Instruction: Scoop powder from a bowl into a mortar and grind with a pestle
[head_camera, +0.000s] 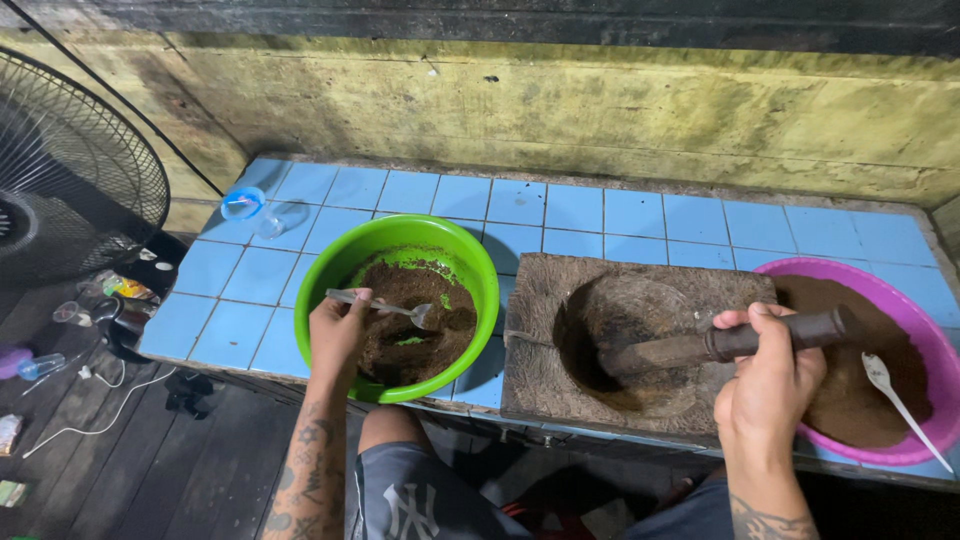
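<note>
My left hand (338, 335) holds a metal spoon (390, 308) over a green bowl (340, 255) with dark brown paste in it; the spoon's tip rests on the paste. My right hand (768, 375) grips the dark handle of a pestle-like tool (700, 347), whose blade end lies in the hollow of a square wooden mortar block (530, 300). To the right of it, a pink bowl (935, 350) holds brown powder and a white plastic spoon (895, 392).
All of this sits on a blue tiled counter (600, 215) against a stained wall. A small clear cup (243, 203) stands at the counter's back left. A standing fan (70, 170) and cluttered wooden floor (120, 460) are at left.
</note>
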